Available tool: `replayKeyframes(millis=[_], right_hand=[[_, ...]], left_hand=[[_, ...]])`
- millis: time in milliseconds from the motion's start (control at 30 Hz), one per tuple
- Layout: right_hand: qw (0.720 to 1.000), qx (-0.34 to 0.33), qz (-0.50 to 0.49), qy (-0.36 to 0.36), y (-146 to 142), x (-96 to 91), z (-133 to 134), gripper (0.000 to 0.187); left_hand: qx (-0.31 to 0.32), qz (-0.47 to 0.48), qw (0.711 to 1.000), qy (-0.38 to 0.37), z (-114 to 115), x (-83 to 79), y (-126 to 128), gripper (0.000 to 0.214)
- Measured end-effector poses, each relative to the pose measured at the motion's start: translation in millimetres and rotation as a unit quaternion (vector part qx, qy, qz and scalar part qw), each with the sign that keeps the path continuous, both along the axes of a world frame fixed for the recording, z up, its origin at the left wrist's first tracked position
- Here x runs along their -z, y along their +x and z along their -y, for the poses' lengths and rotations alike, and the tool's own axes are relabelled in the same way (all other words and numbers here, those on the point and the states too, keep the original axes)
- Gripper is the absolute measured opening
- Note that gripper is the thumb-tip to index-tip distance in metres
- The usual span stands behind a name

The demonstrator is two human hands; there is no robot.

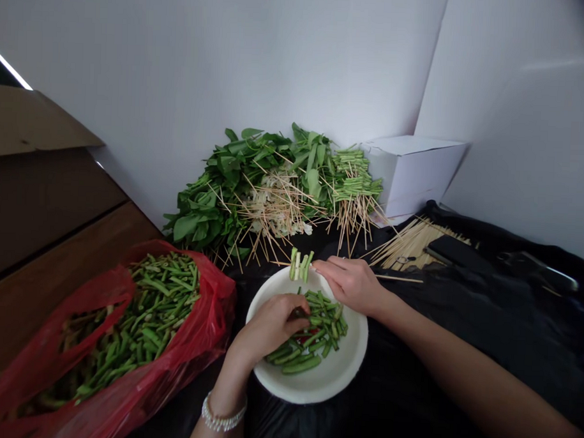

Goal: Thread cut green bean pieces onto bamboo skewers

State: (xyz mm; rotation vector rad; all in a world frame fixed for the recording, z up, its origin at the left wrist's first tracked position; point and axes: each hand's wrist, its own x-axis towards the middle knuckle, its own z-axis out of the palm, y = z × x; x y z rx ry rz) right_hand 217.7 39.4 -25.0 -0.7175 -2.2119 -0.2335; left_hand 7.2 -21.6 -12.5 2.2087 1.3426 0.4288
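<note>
A white bowl (357, 349) holds cut green bean pieces (324, 319). My left hand (276, 324), with a beaded bracelet (222, 421) at the wrist, reaches over the bowl. Its thumb and index finger are apart, curved beside the bean pieces, and nothing shows between them. My right hand (351, 284) is closed around a bamboo skewer (399, 279) above the bowl's far rim. Several short bean pieces (300, 266) are threaded side by side near the skewer's pointed end, while its other end sticks out to the right.
To the left lies an open red plastic bag (215, 293) full of cut beans. Leafy greens (241, 156), skewered pale vegetables (276, 199) and skewered bean bundles (355, 176) are piled behind the bowl. A white box (422, 172), loose skewers (416, 239) and a dark phone (451, 251) are at right.
</note>
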Motion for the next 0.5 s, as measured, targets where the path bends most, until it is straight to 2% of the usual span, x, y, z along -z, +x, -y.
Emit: replayKeyframes(millis=[167,267,367,500], right_hand=[[1.0,-0.003,-0.026,-0.002,1.1,0.6,-1.4,0.026],[0.999,-0.003,-0.04,-0.011,2.5,1.5,-3.1,0.026],[0.999,-0.009,-0.051,-0.017,3.5,2.5,-4.0,0.026],[0.998,-0.019,-0.059,-0.016,3.6,2.8,-3.2,0.027]], left_hand=[[-0.067,0.071,0.995,0.038,-5.0,1.8,-3.2,0.023],[-0.132,0.149,0.978,0.065,-11.9,3.6,-7.9,0.022],[-0.198,0.283,0.938,0.022,-17.0,3.6,-13.0,0.012],[-0.229,0.46,0.855,-0.071,-18.3,-1.3,-16.7,0.019]])
